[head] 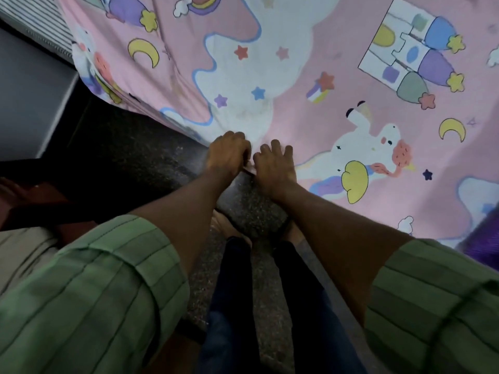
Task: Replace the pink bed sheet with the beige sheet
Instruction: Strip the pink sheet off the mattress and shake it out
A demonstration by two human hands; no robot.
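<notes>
Both hands pinching near edge of pink bed sheet [310, 85]: left hand [226, 152], right hand [272, 166] side by side, fingers curled over hem. Sheet spread over bed; speckled floor [151, 157] beneath.

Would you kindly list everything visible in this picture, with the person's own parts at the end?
bed sheet: one, pink with unicorns, moons, stars and castles, spread over the bed, filling the upper right.
floor: one, dark and speckled, beside the bed.
striped surface: one, white and dark, top left corner.
purple cloth: one, right edge.
left hand: one, fingers curled on the sheet's edge.
right hand: one, beside it, gripping the same edge.
sleeves: two, green striped, rolled up.
legs: two, dark trousers, bottom centre.
</notes>
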